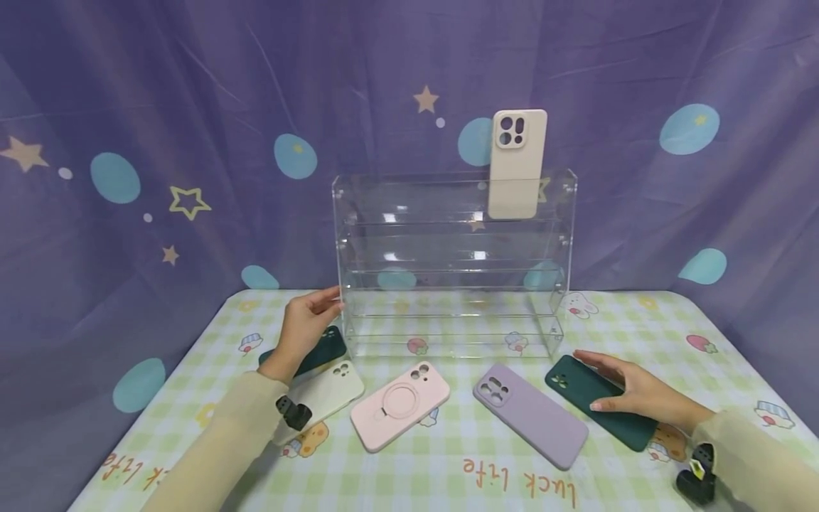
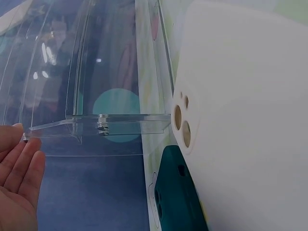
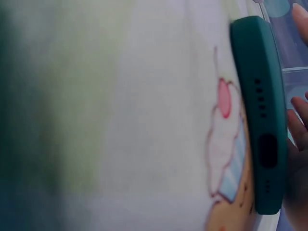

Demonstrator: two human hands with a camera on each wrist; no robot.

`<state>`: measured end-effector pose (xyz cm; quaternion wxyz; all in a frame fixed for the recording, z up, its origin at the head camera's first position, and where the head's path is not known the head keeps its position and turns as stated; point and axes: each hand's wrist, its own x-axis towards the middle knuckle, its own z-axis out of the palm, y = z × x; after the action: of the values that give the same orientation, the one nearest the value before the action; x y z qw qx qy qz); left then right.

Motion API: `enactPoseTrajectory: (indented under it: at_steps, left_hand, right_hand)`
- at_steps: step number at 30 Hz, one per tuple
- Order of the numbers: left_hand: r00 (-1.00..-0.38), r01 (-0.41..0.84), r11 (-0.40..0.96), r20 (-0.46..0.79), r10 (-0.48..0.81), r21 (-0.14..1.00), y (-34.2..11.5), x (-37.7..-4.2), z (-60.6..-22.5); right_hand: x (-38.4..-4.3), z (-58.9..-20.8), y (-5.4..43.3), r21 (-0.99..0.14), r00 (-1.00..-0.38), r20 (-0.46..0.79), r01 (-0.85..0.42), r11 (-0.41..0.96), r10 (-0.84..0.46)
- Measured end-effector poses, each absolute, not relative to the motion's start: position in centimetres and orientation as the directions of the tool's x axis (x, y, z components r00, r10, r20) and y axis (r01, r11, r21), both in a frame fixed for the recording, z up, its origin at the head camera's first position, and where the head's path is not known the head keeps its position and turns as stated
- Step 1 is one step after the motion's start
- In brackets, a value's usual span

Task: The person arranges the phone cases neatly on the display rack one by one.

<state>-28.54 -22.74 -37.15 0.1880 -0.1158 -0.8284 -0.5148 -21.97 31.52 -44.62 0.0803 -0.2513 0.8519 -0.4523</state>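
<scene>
At the left end of a clear acrylic tiered display rack (image 1: 448,302), my left hand (image 1: 306,323) pinches the side panel's edge between thumb and fingers, as the left wrist view also shows. A cream phone case (image 1: 515,171) stands upright on the rack's top tier, at the right. Over a dark green phone case (image 1: 598,398) on the table hovers my right hand (image 1: 643,391), thumb and fingers spread across its width. In the right wrist view that green case (image 3: 262,120) is seen edge-on, with the fingers (image 3: 299,122) beyond it.
Beside it lies a lavender phone case (image 1: 534,419). A pink phone case (image 1: 399,409) with a ring is front centre. Under the left forearm lie a white phone case (image 1: 329,391) and another dark green phone case (image 1: 329,348). A purple curtain (image 1: 211,107) hangs behind the checked tablecloth (image 1: 409,476).
</scene>
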Motion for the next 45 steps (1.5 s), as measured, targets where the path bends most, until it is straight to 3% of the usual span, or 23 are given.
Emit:
enactPoseTrajectory:
  at_steps: [11, 25, 37, 45]
  left_hand:
    - [-0.917, 0.358, 0.428, 0.399, -0.008, 0.83, -22.5, -27.7, -36.4]
    - [-0.919, 0.352, 0.417, 0.394, -0.016, 0.838, -21.7, -26.4, -34.8]
    - [-0.926, 0.336, 0.411, 0.377, -0.021, 0.848, -22.1, -27.1, -35.6]
    - [-0.925, 0.347, 0.405, 0.379, 0.0, 0.846, -23.0, -28.8, -37.5]
  right_hand:
    - [-22.3, -45.6, 31.5, -0.792, -0.871, 0.076, -0.349, 0.501, -0.486]
    - [-21.8, -45.3, 30.4, -0.577, -0.902, 0.065, -0.382, 0.722, -0.426]
    - [-21.6, -45.1, 29.8, -0.584, -0.908, 0.08, -0.376, 0.719, -0.41]
    - [-21.4, -45.0, 30.3, -0.563, -0.862, 0.186, -0.486, 0.668, -0.471]
